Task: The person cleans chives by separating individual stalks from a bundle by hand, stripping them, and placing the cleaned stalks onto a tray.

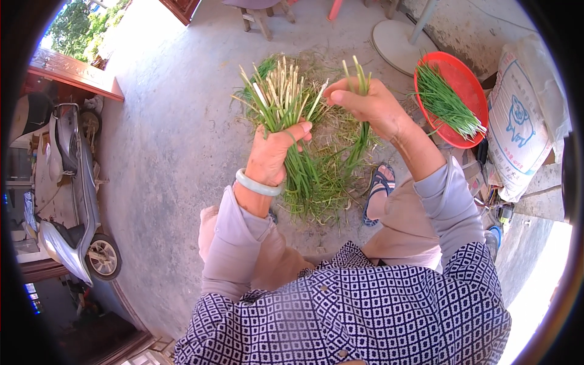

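Observation:
A thick bunch of garlic chives [285, 98] is in my left hand [276, 148], pale cut stem ends up and green leaves hanging down. Close by on the right, my right hand [367, 107] holds a few more chive stalks [361, 141], their stem ends also pointing up. One whitish stalk leans out of the left bunch towards my right fingers; whether they touch it is not clear. Beneath both hands, loose green leaves and dry trimmings [326, 187] lie heaped on the concrete floor. A red plastic basket [474, 91] at the right bears a neat pile of chives [445, 100].
Right of the basket stands a white woven sack [520, 123] with a printed pig. A round stand base [401, 43] lies beyond the heap, and a wooden stool [258, 20] is at the top. My sandalled foot [379, 191] is beside the trimmings. A scooter [75, 196] stands far left.

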Tool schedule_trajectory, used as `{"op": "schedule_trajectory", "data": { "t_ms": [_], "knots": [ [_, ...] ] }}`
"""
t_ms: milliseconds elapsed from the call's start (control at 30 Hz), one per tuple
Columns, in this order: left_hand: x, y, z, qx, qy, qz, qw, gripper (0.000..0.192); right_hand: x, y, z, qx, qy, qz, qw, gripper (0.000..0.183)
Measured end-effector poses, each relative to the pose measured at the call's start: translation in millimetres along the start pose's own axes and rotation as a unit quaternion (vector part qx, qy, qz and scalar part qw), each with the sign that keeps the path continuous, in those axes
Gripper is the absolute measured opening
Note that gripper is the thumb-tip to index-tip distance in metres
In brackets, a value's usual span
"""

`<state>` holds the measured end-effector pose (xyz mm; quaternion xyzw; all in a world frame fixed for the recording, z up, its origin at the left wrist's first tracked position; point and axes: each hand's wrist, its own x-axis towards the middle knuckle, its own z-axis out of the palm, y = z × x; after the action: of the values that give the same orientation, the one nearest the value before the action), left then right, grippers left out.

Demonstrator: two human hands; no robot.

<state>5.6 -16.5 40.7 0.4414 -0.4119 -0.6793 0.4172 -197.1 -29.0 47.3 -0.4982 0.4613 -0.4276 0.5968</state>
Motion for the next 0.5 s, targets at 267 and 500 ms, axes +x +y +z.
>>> {"op": "schedule_trajectory", "data": {
  "t_ms": [267, 500],
  "knots": [
    [-0.4, -0.2, 3.2, 0.002, 0.003, -0.01, 1.0, 0.016, 1.6, -1.5, 13.5, -0.006, 0.036, -0.003, 0.999, 0.015],
    [-1.4, 0.0, 6.3, -0.012, 0.005, -0.004, 1.0, 0.016, 1.2, -1.2, 14.1, -0.042, 0.032, -0.037, 0.998, 0.015]
  ]
}}
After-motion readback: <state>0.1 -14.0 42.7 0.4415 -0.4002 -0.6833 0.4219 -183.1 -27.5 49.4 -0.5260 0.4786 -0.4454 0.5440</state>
